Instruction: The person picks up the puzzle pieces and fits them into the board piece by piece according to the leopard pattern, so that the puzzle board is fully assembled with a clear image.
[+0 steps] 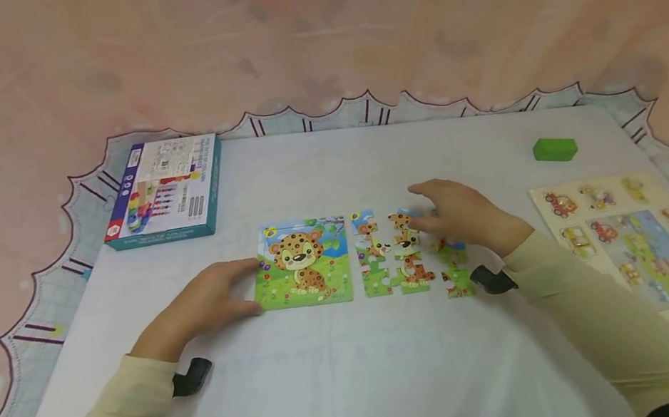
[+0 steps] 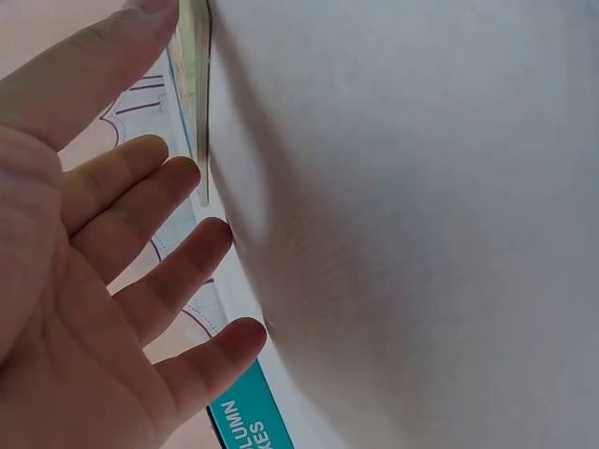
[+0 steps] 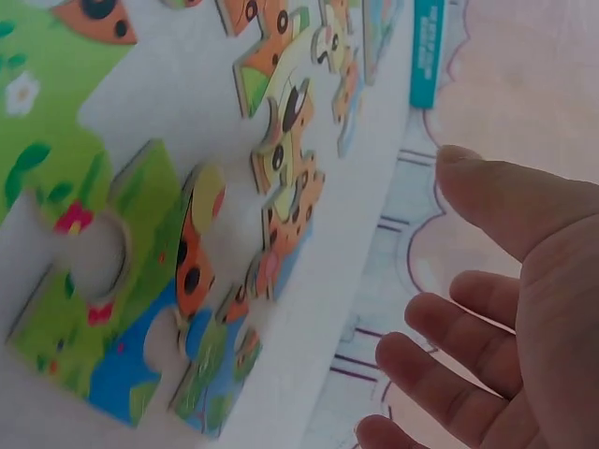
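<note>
A square leopard picture board [image 1: 301,267] lies flat on the white table. My left hand [image 1: 202,304] is at its left side, thumb and fingers apart; in the left wrist view the thumb is by the board's edge [image 2: 201,94]. To the right of the board, jigsaw pieces lie in loose upright columns: a left column [image 1: 371,253], a leopard-face column [image 1: 410,258] and a scattered right group [image 1: 458,276]. Over the right group hovers my right hand [image 1: 465,214], its fingers loosely spread with nothing held. It partly hides those pieces in the head view.
A flat printed box [image 1: 166,190] sits at the back left. Toward the back right is a green block [image 1: 555,149]. A pale board with vehicle and toy pictures [image 1: 622,200] lies at the right edge, partly under the right sleeve [image 1: 591,321].
</note>
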`<state>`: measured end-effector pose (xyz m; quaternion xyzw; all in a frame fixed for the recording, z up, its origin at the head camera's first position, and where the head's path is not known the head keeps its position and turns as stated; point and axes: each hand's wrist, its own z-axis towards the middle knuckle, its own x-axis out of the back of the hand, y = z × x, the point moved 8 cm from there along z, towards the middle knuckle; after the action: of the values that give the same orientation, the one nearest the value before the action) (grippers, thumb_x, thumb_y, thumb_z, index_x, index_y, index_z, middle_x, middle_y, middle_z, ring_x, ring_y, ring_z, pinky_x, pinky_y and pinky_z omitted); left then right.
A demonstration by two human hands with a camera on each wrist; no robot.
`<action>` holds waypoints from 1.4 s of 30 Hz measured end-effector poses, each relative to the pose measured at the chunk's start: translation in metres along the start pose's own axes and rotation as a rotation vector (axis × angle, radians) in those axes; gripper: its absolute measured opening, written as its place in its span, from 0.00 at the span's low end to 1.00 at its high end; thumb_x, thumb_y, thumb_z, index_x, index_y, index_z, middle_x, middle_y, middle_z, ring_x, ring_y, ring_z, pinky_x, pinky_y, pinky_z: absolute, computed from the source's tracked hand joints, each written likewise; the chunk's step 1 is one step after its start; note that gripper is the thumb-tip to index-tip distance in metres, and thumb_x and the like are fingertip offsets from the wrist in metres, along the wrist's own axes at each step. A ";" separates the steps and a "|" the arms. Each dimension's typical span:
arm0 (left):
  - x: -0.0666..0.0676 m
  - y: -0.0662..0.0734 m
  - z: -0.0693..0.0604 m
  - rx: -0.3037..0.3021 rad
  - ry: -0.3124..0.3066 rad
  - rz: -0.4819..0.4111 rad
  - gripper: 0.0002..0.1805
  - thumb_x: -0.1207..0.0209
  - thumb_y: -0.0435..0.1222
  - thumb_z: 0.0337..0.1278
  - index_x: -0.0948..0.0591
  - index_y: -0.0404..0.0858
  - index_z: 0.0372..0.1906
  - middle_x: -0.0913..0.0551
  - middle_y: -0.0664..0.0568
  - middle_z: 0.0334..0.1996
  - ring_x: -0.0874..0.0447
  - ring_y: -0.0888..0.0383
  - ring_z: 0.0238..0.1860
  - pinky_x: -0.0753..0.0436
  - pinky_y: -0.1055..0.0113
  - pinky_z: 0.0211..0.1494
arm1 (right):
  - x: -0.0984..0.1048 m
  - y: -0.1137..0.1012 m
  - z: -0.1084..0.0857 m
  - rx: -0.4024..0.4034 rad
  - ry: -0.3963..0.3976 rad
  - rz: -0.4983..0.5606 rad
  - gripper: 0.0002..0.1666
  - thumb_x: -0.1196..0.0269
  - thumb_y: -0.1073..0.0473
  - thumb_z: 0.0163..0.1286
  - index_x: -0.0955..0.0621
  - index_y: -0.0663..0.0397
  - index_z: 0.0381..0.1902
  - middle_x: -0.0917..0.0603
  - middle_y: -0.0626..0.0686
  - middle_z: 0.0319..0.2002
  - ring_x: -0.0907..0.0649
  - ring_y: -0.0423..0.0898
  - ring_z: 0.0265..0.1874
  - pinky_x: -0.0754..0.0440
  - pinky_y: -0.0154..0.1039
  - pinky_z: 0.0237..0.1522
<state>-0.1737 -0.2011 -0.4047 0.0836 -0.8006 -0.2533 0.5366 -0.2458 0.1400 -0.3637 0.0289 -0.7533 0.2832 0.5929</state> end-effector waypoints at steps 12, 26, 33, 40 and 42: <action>-0.001 0.004 0.000 -0.022 -0.004 0.023 0.41 0.25 0.38 0.49 0.27 0.34 0.70 0.28 0.38 0.67 0.36 0.35 0.69 0.37 0.40 0.70 | -0.017 -0.024 0.025 0.074 -0.036 -0.072 0.39 0.33 0.49 0.70 0.30 0.64 0.71 0.28 0.63 0.68 0.30 0.60 0.68 0.35 0.55 0.70; 0.000 -0.004 0.000 0.020 -0.044 0.041 0.39 0.27 0.35 0.53 0.28 0.35 0.70 0.29 0.38 0.68 0.37 0.35 0.70 0.37 0.40 0.70 | -0.031 -0.040 0.038 0.077 -0.087 -0.019 0.36 0.35 0.54 0.70 0.30 0.62 0.71 0.27 0.61 0.68 0.30 0.59 0.69 0.35 0.53 0.69; -0.004 -0.004 -0.002 0.011 -0.043 0.056 0.38 0.28 0.36 0.54 0.28 0.38 0.71 0.29 0.37 0.68 0.38 0.35 0.70 0.36 0.39 0.69 | -0.037 -0.036 0.044 0.040 -0.095 -0.015 0.34 0.37 0.54 0.72 0.30 0.58 0.72 0.28 0.58 0.69 0.32 0.58 0.70 0.36 0.53 0.70; -0.003 -0.001 -0.004 -0.005 -0.031 0.071 0.37 0.29 0.36 0.55 0.27 0.39 0.71 0.28 0.36 0.67 0.38 0.35 0.70 0.36 0.38 0.69 | -0.042 -0.032 0.051 0.025 -0.089 -0.008 0.32 0.37 0.53 0.73 0.28 0.58 0.71 0.26 0.58 0.68 0.30 0.58 0.69 0.36 0.53 0.70; -0.003 0.000 -0.005 -0.009 -0.032 0.068 0.37 0.29 0.36 0.55 0.27 0.39 0.71 0.28 0.36 0.66 0.38 0.35 0.70 0.36 0.38 0.69 | -0.043 -0.031 0.052 0.025 -0.087 -0.006 0.32 0.37 0.53 0.72 0.28 0.58 0.70 0.25 0.58 0.67 0.29 0.58 0.68 0.35 0.53 0.69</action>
<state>-0.1682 -0.2017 -0.4059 0.0498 -0.8103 -0.2397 0.5325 -0.2673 0.0776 -0.3980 0.0511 -0.7747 0.2894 0.5599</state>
